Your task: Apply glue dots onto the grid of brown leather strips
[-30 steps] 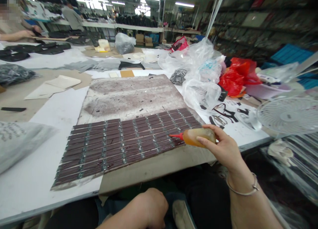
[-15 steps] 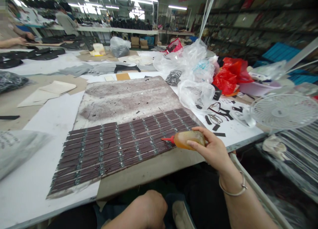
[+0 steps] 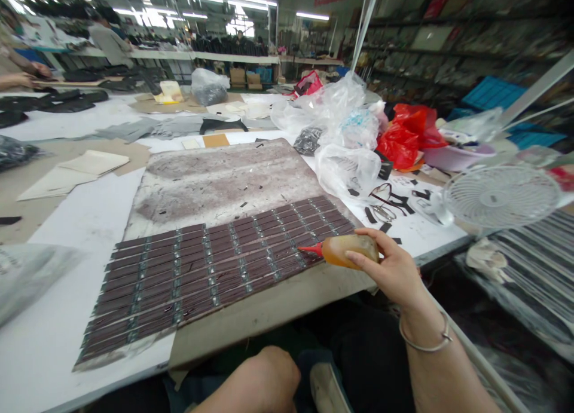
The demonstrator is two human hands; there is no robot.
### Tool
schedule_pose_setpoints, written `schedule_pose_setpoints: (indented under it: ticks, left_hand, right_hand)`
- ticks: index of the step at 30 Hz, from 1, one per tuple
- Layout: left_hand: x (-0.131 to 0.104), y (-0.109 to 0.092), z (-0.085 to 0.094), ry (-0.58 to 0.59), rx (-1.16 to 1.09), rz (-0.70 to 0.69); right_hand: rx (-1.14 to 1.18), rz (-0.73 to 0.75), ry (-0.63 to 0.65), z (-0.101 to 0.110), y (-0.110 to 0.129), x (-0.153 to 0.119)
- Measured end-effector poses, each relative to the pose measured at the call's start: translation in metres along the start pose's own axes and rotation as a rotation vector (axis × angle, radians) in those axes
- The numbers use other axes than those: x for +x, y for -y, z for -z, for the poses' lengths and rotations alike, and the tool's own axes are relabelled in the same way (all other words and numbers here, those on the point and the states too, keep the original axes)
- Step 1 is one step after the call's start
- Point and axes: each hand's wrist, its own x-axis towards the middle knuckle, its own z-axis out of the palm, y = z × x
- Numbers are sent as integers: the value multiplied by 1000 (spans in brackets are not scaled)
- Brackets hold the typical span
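Observation:
My right hand is closed round a squeeze bottle of amber liquid, held on its side. Its red nozzle points left, with the tip at or just above the right part of several rows of dark brown strips. Shiny greenish bands cross these rows. Under the strips lies a stained, whitish-brown board, its far half bare except for small dark scraps. Low in the view, my left hand seems bent down over my lap; its fingers are hidden.
Clear plastic bags, a red bag, glasses and dark scraps lie to the right. A white fan stands at the right edge. Pale sheets and a plastic bag lie left. Other people work farther back.
My right hand has shifted the bottle slightly right along the strips, with the nozzle still pointing left. The whole view has slid a little to the left.

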Motion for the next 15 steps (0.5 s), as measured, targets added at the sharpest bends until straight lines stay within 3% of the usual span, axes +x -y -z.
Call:
schedule_pose_setpoints:
  ticks: [5, 15]
  left_hand:
    - [7, 2, -8, 1, -1, -20]
    - [11, 2, -8, 34, 29, -33]
  right_hand:
    - [-30, -6, -50, 3, -1, 0]
    - [0, -23, -85, 9, -6, -1]
